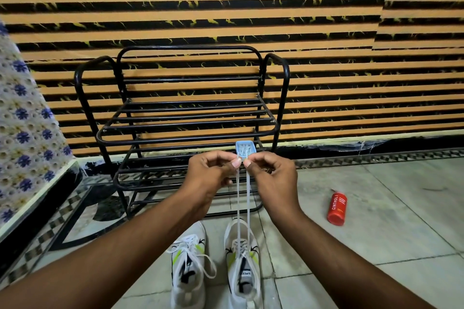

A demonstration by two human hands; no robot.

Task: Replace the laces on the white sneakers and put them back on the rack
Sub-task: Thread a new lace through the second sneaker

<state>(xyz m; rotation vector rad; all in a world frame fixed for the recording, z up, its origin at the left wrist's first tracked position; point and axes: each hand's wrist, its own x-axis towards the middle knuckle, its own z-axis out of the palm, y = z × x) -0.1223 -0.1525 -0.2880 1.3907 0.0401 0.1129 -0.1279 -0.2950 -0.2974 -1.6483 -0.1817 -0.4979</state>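
Right sneaker (243,262) at six o'clock, mid-lacing; left hand (209,170) and right hand (272,173) pinching lace ends (243,198) through blue tag (245,150); next, likely tying.

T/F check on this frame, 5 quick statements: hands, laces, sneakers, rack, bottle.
1. Both hands pinch lace ends that run down to the right sneaker. True: left hand and right hand each hold one strand of the lace.
2. The sneakers sit on the rack. False: both are on the floor in front of the rack, whose shelves hold no shoes.
3. The left sneaker has a lace in it. True.
4. The red bottle stands upright. False: it lies on its side on the floor.
5. The bottle is left of the sneakers. False: it is to their right.
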